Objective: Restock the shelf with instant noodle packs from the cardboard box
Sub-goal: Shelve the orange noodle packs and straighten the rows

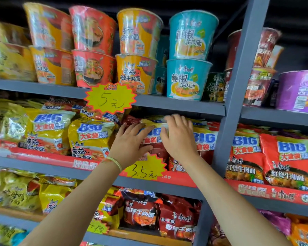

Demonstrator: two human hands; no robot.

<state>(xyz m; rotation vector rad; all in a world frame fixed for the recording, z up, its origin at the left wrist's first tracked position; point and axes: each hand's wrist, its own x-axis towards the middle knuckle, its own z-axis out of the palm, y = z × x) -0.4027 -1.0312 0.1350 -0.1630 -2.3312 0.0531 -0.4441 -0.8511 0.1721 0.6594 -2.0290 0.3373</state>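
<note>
Head view: our left hand lies with fingers spread on the dark red crinkly instant noodle pack, and our right hand grips its top edge, on the grey metal shelf just above the yellow starburst "3.5" price tag. Two teal paper noodle cups (stacked) stand above it. Left of that tag, two yellow foil "BIG" packs.
</note>
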